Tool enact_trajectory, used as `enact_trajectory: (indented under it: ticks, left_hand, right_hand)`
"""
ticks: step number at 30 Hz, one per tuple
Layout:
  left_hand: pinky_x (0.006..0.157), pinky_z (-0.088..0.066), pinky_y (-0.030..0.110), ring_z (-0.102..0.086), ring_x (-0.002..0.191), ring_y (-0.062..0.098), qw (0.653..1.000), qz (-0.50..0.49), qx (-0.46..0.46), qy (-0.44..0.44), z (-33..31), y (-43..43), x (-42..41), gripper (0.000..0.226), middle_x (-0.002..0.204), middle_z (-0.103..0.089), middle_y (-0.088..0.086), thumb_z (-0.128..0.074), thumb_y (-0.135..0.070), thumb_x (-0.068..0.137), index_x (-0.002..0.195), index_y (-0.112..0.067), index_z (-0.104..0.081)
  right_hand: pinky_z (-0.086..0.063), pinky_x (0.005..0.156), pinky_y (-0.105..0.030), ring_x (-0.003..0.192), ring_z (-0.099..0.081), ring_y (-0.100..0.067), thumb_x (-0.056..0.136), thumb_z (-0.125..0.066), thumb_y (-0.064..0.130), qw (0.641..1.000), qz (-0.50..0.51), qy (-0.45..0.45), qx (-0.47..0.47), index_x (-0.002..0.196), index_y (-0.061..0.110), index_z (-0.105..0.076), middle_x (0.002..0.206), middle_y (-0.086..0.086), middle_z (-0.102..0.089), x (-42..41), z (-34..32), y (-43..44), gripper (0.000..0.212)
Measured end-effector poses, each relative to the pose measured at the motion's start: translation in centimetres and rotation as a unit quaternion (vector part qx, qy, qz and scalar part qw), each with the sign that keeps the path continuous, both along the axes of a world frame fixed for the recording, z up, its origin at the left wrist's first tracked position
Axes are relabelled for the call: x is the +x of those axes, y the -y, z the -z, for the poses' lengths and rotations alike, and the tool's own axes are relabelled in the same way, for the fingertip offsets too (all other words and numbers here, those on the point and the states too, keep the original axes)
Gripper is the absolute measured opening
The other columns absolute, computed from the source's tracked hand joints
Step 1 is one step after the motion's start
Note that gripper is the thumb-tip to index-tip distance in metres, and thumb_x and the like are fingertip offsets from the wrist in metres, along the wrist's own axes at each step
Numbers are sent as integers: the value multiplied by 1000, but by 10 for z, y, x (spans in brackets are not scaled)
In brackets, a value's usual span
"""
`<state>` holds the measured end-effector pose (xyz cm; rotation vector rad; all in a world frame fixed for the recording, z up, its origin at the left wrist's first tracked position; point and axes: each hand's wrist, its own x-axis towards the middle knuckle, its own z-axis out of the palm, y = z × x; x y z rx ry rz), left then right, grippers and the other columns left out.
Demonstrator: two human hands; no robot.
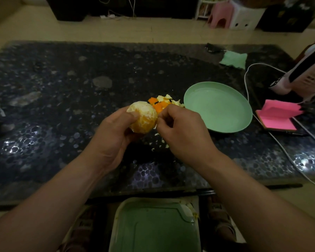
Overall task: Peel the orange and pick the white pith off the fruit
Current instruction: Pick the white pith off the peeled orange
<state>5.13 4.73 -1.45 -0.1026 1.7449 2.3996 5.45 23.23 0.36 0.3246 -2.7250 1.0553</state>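
I hold the peeled orange [144, 117] just above the middle of a dark, glossy table [62, 88] patterned like pebbles. The fruit is nearly round, so it has no clear long axis, and I cannot tell which way its stem end points. Its surface is matte and lumpy, pale with white pith at the top and deeper orange lower down. My left hand [115, 131] cups it from seven o'clock, fingers curled underneath and the thumb pressed on its upper face. My right hand [182, 131] meets it at four o'clock, thumb and bent fingertips closed together on a white pith shred [155, 126] at the fruit's edge. At one o'clock from the orange lies a heap of peel pieces [162, 103], some bright orange, some showing their cream inner side. Small pith crumbs [160, 141] dot the table at five o'clock. A smooth, round, shallow green plate [218, 108] sits at three o'clock, just beside the peel.
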Motion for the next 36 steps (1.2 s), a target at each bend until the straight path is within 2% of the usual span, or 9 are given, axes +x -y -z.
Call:
enact_trajectory:
  ticks: [2,5,9,13,17,26,32,36]
  left_hand:
    - [85,-60,30,-71,110,20,1000,-2,15,-4,0,-2,1,32,125,-76,12,-54,-21,101,125,-12,-74]
    - [90,-61,34,-69,117,25,998,-9,49,31,-1,-2,1,34,129,-74,14,-58,-24,100,127,-9,-72]
    - [97,-60,38,-65,126,30,990,1,120,77,-5,2,0,53,141,-67,17,-59,-33,93,139,-8,-64]
    - [93,-61,37,-68,121,28,986,-2,145,84,-9,6,0,43,142,-67,17,-51,-30,102,136,-9,-66]
    - [96,-61,37,-72,115,26,988,-15,129,81,-13,7,0,40,135,-71,15,-52,-29,102,133,-9,-66]
    - [87,-61,33,-69,119,26,992,-8,104,70,-11,5,1,40,136,-70,15,-56,-28,101,134,-9,-67]
    - [89,-61,34,-67,122,26,994,-12,93,54,-9,5,1,38,138,-69,15,-56,-29,103,133,-8,-68]
    - [92,-60,35,-68,121,26,995,-10,86,57,-8,5,0,37,136,-70,14,-54,-29,103,132,-9,-69]
  right_hand:
    - [-55,68,-37,70,-61,-8,95,-69,24,1000,12,-6,-19,84,23,-66,75,12,-64,-1,0,1,11]
    - [-53,63,-29,67,-61,-8,93,-70,21,997,15,19,-77,81,22,-65,71,11,-64,-1,-2,-1,13]
    - [-44,57,-14,62,-56,-3,91,-69,17,990,17,58,-130,78,21,-65,69,10,-64,-2,-2,-3,14]
    - [-42,56,-11,63,-57,1,102,-64,21,984,19,90,-153,86,21,-70,70,14,-65,-6,-3,-6,17]
    - [-48,63,-15,72,-62,-1,105,-62,29,982,-8,103,-156,100,23,-74,80,11,-70,-5,-7,-5,14]
    - [-41,64,-5,71,-59,10,101,-71,25,993,-13,62,-103,95,20,-74,73,21,-62,-4,-4,-4,8]
    - [-42,64,-7,73,-59,7,102,-69,25,994,-27,60,-87,93,29,-69,74,20,-63,1,-6,-4,10]
    - [-41,63,-7,73,-59,7,103,-68,28,994,-26,63,-88,96,27,-71,74,20,-62,-1,-7,-4,8]
